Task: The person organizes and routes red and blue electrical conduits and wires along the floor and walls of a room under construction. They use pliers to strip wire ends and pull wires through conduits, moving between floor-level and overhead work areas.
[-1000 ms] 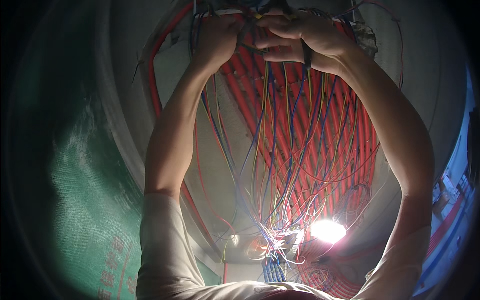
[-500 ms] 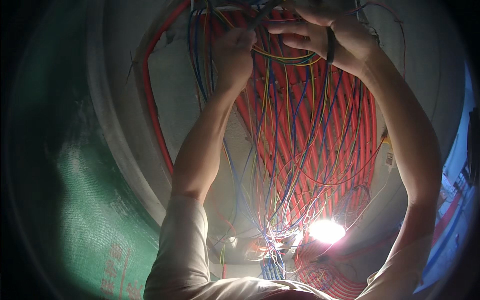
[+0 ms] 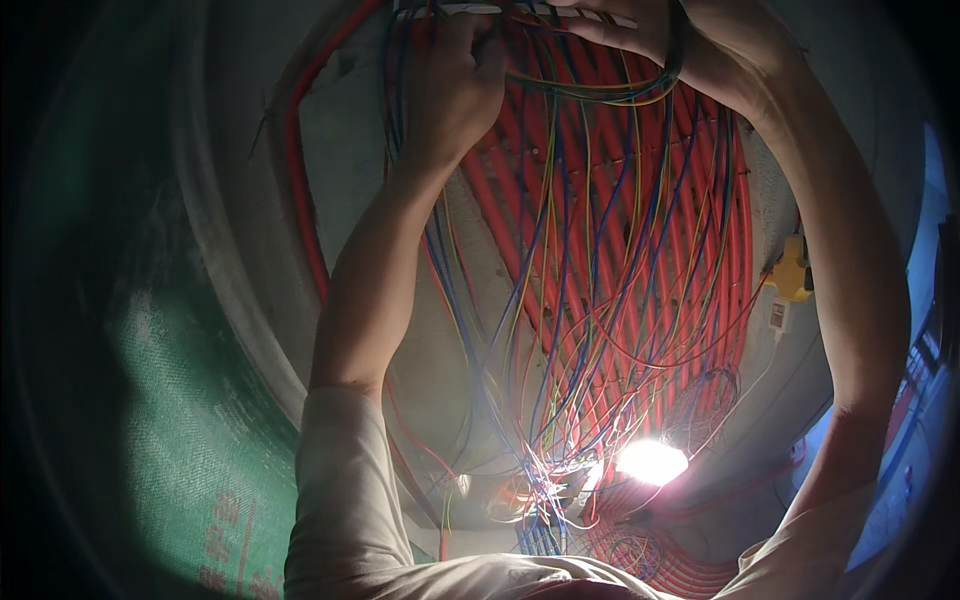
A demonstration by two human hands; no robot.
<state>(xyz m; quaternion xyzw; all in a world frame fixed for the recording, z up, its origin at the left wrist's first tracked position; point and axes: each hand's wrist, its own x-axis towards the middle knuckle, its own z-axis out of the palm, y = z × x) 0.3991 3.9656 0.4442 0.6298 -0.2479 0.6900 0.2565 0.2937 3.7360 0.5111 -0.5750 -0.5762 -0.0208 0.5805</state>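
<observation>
Because coloured wires (image 3: 600, 95) loop high across the red conduits (image 3: 742, 210), I presumably must reach overhead: left hand (image 3: 455, 95) curled, right hand (image 3: 710, 55) extended; whether either grips anything, I cannot tell.

Smooth, faintly glossy red plastic pipes (image 3: 583, 200); across them, thin plastic-coated wires (image 3: 600, 95). Left of the pipes, rough-textured green sheeting (image 3: 200, 430); below them, matt cloth sleeves (image 3: 350, 480).

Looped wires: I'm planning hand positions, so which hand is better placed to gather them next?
Probably the right hand: its fingers extend just above the looped wires, while the left hand is curled.
</observation>
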